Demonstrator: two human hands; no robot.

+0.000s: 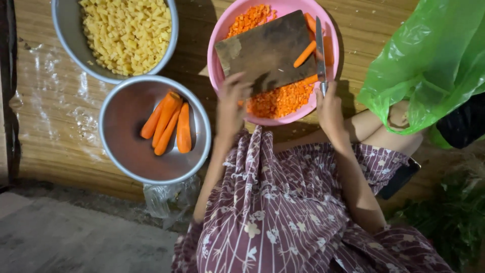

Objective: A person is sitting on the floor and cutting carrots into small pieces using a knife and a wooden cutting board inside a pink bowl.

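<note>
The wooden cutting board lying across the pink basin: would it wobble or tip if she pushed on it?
The cutting board probably rocks, since it bridges the pink basin over diced carrot rather than a flat surface. It looks stiff and fairly heavy. Her left hand touching its near edge likely steadies it.

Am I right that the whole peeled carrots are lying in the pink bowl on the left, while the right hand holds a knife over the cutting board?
Not quite: the head view shows the whole carrots lying in a metal bowl, not a pink one. The pink bowl holds the diced carrot and carries the cutting board. The rest stands: the right hand holds the knife over that board.
</note>
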